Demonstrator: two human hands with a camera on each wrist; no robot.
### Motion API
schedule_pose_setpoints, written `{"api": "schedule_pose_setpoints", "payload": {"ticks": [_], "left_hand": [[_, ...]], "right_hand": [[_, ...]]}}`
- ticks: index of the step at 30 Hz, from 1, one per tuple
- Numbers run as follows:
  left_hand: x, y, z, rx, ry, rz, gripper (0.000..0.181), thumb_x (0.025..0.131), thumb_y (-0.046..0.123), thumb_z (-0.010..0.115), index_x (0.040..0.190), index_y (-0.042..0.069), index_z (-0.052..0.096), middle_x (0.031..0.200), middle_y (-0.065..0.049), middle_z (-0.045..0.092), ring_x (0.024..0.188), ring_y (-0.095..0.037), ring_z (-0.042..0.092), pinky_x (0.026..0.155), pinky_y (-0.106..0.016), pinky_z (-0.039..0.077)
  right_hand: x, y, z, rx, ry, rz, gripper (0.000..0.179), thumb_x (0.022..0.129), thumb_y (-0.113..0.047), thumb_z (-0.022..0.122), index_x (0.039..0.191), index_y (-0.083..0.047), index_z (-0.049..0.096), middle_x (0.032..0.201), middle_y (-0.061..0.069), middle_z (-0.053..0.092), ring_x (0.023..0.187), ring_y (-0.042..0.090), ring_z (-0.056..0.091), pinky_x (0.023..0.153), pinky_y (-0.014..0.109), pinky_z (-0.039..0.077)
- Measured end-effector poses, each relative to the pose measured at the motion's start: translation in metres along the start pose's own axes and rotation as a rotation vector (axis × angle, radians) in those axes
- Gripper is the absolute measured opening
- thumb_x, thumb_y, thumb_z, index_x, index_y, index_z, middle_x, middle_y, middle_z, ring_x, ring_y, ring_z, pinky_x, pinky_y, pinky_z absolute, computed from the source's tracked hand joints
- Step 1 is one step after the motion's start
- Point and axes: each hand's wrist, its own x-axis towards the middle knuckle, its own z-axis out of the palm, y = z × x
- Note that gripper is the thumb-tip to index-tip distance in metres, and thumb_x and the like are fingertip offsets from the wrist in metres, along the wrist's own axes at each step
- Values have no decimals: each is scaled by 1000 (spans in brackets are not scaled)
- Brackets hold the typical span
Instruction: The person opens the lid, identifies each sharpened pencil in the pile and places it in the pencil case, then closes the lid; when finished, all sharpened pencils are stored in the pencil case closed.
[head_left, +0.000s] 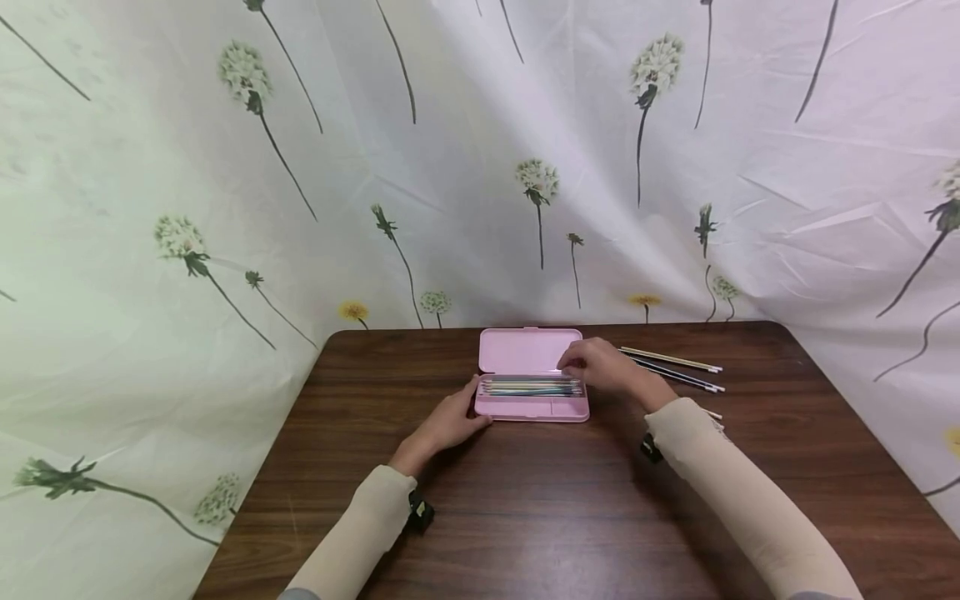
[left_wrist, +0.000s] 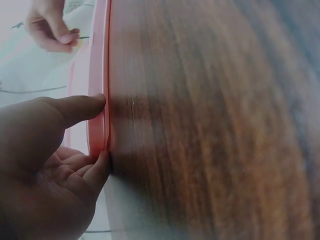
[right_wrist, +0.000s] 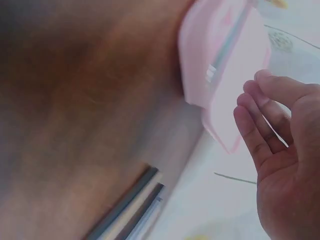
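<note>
A pink pencil case (head_left: 532, 408) lies on the table with its lid (head_left: 528, 350) folded back toward the cloth. Several pencils (head_left: 528, 386) rest side by side in its long rear compartment. My left hand (head_left: 450, 419) grips the case's left end; in the left wrist view, thumb and fingers pinch its pink edge (left_wrist: 97, 120). My right hand (head_left: 603, 367) is raised over the right end of the case, beside the lid. Seen from the right wrist, its fingers (right_wrist: 247, 120) are loosely bent and nothing is between them.
To the right of the case, several more pencils (head_left: 675, 372) lie on the brown wooden table (head_left: 525, 500), some partly hidden by the right forearm. A white cloth (head_left: 465, 208) printed with flowers hangs directly behind the table's back edge.
</note>
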Motion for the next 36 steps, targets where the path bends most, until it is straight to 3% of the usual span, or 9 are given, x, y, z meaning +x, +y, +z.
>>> {"api": "schedule_pose_setpoints", "payload": {"ticks": [7,12,19,25,30,34,36], "left_hand": [[-2,0,0,6,6,7,94,101,39,73,170,2,21,168,-23,41,152,-38,46,121,-56,41],[-1,-2,1,12,3,-4,93,101,38,73,170,3,21,168,-21,41,152,-36,47,121,-54,42],[-1,-1,-1,-2,-14,-14,93,102,38,72,171,6,18,170,-19,38,154,-33,44,123,-52,40],[-6,9,-6,25,8,42,92,103,41,70,169,1,20,168,-24,40,152,-38,46,122,-53,41],[-4,7,-4,16,6,29,93,102,41,71,169,1,20,167,-24,41,150,-38,49,120,-54,43],[-6,9,-6,4,16,27,91,103,41,70,169,1,22,166,-25,43,150,-38,49,121,-52,43],[-12,20,-13,-21,12,20,89,103,36,70,168,-1,24,165,-27,43,150,-40,49,121,-54,42]], "right_hand": [[14,0,-21,1,-3,73,13,99,-4,72,108,-3,82,103,6,80,89,17,69,79,38,58],[26,-2,-28,15,-32,152,17,103,-9,69,114,-3,80,108,8,78,93,21,67,84,41,57],[46,-6,-30,0,-67,207,28,107,-15,64,129,0,74,128,17,75,121,32,69,106,52,55],[57,-11,-25,-23,-122,227,39,109,-15,60,141,6,64,142,25,66,136,41,61,116,56,47],[61,-14,-21,24,-186,315,50,111,-25,57,154,0,53,156,21,57,147,39,52,122,56,41],[63,-14,-19,38,-160,293,49,111,-24,57,153,0,53,152,22,59,144,38,55,120,57,43],[64,-15,-19,27,-126,250,44,111,-21,57,148,2,58,147,22,63,138,38,59,117,56,46]]}}
